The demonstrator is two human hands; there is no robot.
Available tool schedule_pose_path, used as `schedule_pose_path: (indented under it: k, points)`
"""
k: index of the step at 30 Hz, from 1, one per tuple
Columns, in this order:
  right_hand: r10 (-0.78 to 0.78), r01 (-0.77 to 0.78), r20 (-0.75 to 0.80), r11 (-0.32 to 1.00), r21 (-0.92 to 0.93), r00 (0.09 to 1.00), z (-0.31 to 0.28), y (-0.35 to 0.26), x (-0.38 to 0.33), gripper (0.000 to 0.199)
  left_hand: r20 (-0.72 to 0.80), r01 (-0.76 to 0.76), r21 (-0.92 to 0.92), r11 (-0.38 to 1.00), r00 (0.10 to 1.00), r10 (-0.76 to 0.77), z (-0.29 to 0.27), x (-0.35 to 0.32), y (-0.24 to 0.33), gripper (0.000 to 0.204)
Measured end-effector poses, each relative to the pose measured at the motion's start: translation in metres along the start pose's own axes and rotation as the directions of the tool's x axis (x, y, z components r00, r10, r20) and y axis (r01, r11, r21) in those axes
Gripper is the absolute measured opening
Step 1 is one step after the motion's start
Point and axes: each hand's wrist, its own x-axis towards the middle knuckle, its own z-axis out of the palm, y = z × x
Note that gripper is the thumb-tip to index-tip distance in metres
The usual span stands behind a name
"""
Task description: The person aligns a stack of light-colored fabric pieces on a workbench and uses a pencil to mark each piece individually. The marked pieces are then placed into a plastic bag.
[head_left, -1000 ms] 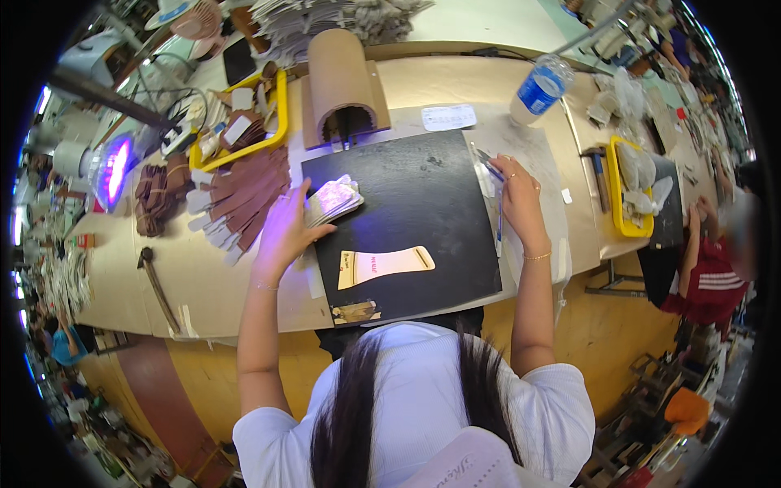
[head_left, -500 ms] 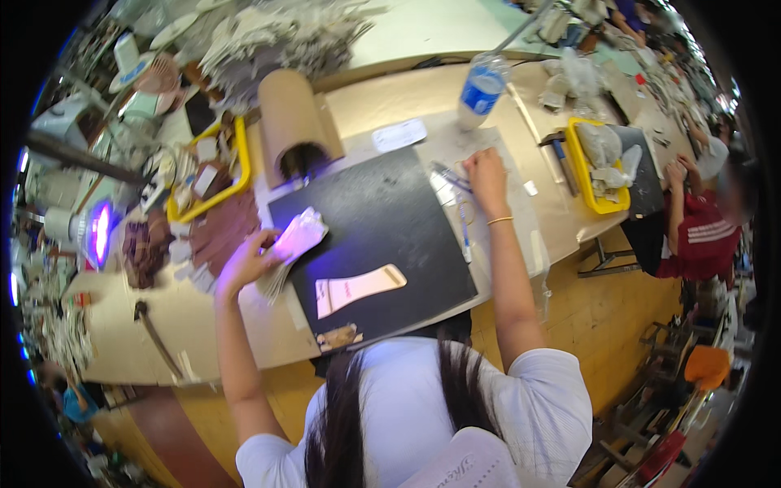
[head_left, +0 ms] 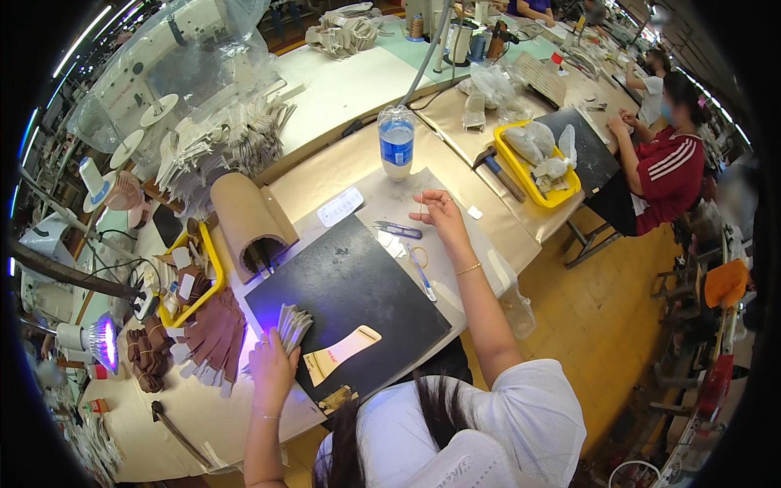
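i see my left hand [head_left: 272, 368] at the near left edge of the black cutting mat [head_left: 350, 293], fingers curled and pressed onto a fanned stack of pale cut pieces [head_left: 290, 326] that sits on the mat's left corner. just beside that stack, toward the mat's near edge, lies a single cream pattern piece [head_left: 342, 352] flat on the mat. my right hand [head_left: 440, 214] is raised over the grey sheet past the mat's far right edge, thumb and forefinger pinched together; what they nip is too thin for me to tell. under that hand lie small blue snips [head_left: 399, 230], and nearer me a rubber band [head_left: 419, 257] and a blue pen [head_left: 422, 276], all off the mat on the grey sheet. a water bottle [head_left: 396, 141] stands upright near the desk's far edge. a cardboard roll [head_left: 247, 221] lies at the mat's far left corner, with a yellow tray [head_left: 206, 281] of small parts beside it and brown leather pieces [head_left: 213, 337] spread along the desk's left edge. a purple lamp [head_left: 104, 342] glows at the left end. another person in a red top [head_left: 669, 171] sits at the neighbouring desk.
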Motion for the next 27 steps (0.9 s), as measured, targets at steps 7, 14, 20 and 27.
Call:
schedule_pose_path:
  k: [7,14,20,27]
  points:
    - [-0.017,0.034,0.105,0.987,-0.156,0.994,0.032,-0.023,-0.025,0.029,-0.063,0.01,-0.152,0.988,0.998,-0.02,-0.034,0.007,0.013,0.061]
    - [-0.077,0.168,0.269,0.928,-0.331,0.96,0.044,-0.021,-0.04,0.016,-0.145,-0.041,-0.025,0.999,0.989,0.037,-0.005,0.025,0.003,0.066]
    - [-0.001,0.134,0.437,0.953,-0.274,0.9,0.056,-0.015,-0.053,0.034,0.096,0.133,-0.298,0.945,0.989,-0.109,-0.054,0.034,0.004,0.065]
    - [-0.211,-0.099,0.778,0.938,0.331,0.592,0.138,-0.004,-0.114,0.072,-0.109,-0.004,-0.873,-0.487,0.976,0.187,-0.096,0.015,0.038,0.081]
